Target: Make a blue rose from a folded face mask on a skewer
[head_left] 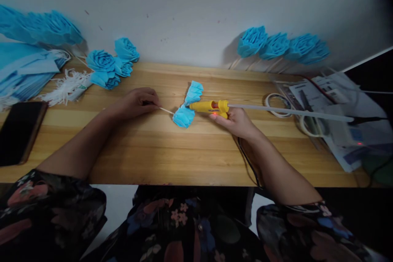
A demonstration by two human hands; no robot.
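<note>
Bimanual grip at a wooden table point(172, 159). The left hand point(135, 104) is closed, fingertips pinching one thin stick point(166, 111); the right hand point(241, 123) is wrapped around the handle of one yellow glue gun point(202, 107), whose rear receives one translucent glue stick point(291, 112). One pleated blue piece point(184, 117) (two fanned lobes, narrow between) lies between the grips, its near lobe meeting the stick's far end. The stick's long axis runs rightward from the left fingertips and slightly toward the wearer; the gun's long axis lies nearly crosswise, nozzle pointing left at the piece's narrow part. Beyond the left grip, to its left, are four clustered blue flowers point(101, 60), a bundle of white cords point(70, 86) and stacked blue sheets point(27, 69); further left, one phone point(22, 133). Beyond the right grip stand four blue flowers on stems point(252, 41); to its right, two tape rolls point(278, 105).
</note>
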